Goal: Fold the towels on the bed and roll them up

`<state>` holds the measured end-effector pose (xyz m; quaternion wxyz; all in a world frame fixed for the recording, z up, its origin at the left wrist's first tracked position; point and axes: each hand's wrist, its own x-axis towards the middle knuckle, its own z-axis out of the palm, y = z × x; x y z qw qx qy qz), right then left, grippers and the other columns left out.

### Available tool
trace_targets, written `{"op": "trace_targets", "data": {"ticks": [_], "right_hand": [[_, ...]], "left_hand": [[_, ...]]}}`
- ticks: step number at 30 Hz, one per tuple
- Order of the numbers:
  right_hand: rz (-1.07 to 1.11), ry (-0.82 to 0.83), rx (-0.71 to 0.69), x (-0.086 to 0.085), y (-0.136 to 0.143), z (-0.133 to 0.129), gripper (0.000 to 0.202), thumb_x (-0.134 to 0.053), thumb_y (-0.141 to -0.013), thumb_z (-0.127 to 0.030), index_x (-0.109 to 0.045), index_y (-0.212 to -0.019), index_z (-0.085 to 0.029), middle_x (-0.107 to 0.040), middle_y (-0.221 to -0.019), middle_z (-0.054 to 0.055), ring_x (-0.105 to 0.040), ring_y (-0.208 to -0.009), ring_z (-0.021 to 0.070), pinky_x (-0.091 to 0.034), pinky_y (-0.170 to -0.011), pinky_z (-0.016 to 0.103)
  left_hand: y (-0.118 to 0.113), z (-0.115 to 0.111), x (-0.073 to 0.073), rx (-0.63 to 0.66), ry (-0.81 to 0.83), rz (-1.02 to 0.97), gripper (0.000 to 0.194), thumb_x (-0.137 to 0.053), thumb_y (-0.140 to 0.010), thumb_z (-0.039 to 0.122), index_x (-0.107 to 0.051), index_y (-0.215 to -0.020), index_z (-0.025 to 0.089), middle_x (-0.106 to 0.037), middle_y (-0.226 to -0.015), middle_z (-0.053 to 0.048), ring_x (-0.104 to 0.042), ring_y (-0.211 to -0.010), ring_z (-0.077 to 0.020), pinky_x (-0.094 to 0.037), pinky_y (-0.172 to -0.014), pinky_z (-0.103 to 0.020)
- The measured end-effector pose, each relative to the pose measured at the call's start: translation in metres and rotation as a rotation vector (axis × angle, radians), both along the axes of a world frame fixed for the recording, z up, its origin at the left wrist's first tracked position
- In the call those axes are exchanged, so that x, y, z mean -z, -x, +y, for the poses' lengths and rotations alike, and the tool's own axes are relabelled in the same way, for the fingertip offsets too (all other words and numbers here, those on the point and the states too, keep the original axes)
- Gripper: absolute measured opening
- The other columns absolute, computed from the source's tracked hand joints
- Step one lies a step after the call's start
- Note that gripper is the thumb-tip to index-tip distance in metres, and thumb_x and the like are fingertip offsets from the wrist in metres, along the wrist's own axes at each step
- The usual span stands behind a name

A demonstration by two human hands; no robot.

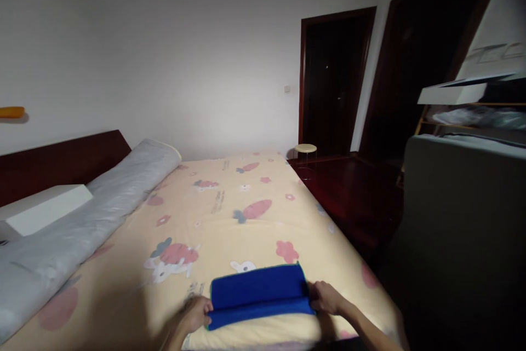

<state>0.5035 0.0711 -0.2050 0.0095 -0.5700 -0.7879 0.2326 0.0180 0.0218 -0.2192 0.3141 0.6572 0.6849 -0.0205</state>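
A blue cloth (258,288) with a thin green edge lies on the bed, its near side turned up in a lengthwise fold. At the cloth's left end, my left hand (196,314) pinches the folded corner between thumb and fingers. My right hand (326,297) grips the right end, fingers closed at the near corner and partly hidden from view. Beneath both hands spreads a cream bed sheet (230,236) printed with pink carrots, flowers and white rabbits.
A grey rolled quilt (110,192) runs along the bed's left side, with a white box (49,208) by the dark headboard (61,154). A round stool (306,148) stands near the doorway. At right are a dark panel (464,219) and a shelf holding a white tray (450,95).
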Motion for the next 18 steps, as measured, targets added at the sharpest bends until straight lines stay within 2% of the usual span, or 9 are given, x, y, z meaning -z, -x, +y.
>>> {"op": "trace_targets", "data": {"ticks": [3,6,10,13,14,16,18], "right_hand": [[-0.038,-0.033,0.017,0.001,-0.001,0.000,0.011,-0.058,-0.062,-0.027,-0.064,-0.069,-0.022,-0.066,-0.068,0.002,-0.064,-0.070,0.0229,-0.039,-0.061,0.029],[-0.072,-0.096,0.020,-0.001,0.004,-0.001,0.023,-0.055,-0.069,-0.026,-0.067,-0.087,-0.021,-0.071,-0.086,0.008,-0.067,-0.085,0.0287,-0.044,-0.075,0.037],[-0.087,-0.197,-0.025,-0.010,0.020,-0.008,0.042,-0.050,-0.071,-0.015,-0.062,-0.111,-0.017,-0.066,-0.115,0.018,-0.060,-0.108,0.0333,-0.038,-0.094,0.046],[-0.066,-0.223,-0.102,-0.018,0.038,-0.017,0.041,-0.047,-0.072,-0.012,-0.064,-0.108,-0.017,-0.066,-0.113,0.016,-0.060,-0.108,0.0317,-0.038,-0.097,0.044],[-0.048,-0.227,-0.139,-0.020,0.044,-0.021,0.040,-0.047,-0.072,-0.014,-0.065,-0.108,-0.018,-0.067,-0.112,0.015,-0.060,-0.108,0.0313,-0.038,-0.097,0.044],[0.021,-0.216,-0.239,-0.021,0.057,-0.029,0.049,-0.048,-0.073,-0.017,-0.062,-0.120,-0.018,-0.063,-0.124,0.014,-0.056,-0.115,0.0322,-0.036,-0.102,0.046],[0.111,-0.169,-0.361,-0.017,0.071,-0.037,0.069,-0.050,-0.071,-0.021,-0.047,-0.140,-0.020,-0.048,-0.145,0.014,-0.047,-0.129,0.0338,-0.030,-0.108,0.050]], "left_hand": [[-0.006,-0.003,-0.010,0.011,-0.084,0.089,0.033,-0.060,-0.065,0.018,-0.064,-0.097,0.025,-0.069,-0.103,0.000,-0.060,-0.100,-0.0205,-0.042,-0.091,-0.032],[-0.024,-0.006,-0.024,0.066,-0.179,0.147,0.038,-0.054,-0.065,0.011,-0.063,-0.099,0.025,-0.066,-0.109,-0.002,-0.055,-0.112,-0.0227,-0.035,-0.101,-0.037],[-0.066,-0.010,-0.042,0.168,-0.287,0.164,0.049,-0.044,-0.070,0.008,-0.062,-0.112,0.027,-0.061,-0.124,-0.004,-0.048,-0.124,-0.0236,-0.027,-0.110,-0.041],[-0.102,-0.015,-0.050,0.272,-0.310,0.120,0.057,-0.037,-0.075,0.011,-0.055,-0.127,0.028,-0.056,-0.137,-0.004,-0.045,-0.130,-0.0233,-0.026,-0.114,-0.042],[-0.112,-0.017,-0.051,0.308,-0.298,0.094,0.061,-0.036,-0.076,0.011,-0.051,-0.132,0.028,-0.051,-0.143,-0.003,-0.042,-0.134,-0.0227,-0.024,-0.116,-0.042],[-0.132,-0.023,-0.048,0.390,-0.246,0.037,0.070,-0.037,-0.075,0.012,-0.039,-0.143,0.029,-0.036,-0.156,0.000,-0.031,-0.142,-0.0214,-0.020,-0.120,-0.042],[-0.148,-0.029,-0.042,0.471,-0.186,-0.009,0.084,-0.043,-0.071,0.014,-0.022,-0.151,0.028,-0.015,-0.163,0.002,-0.015,-0.149,-0.0219,-0.016,-0.122,-0.044]]}}
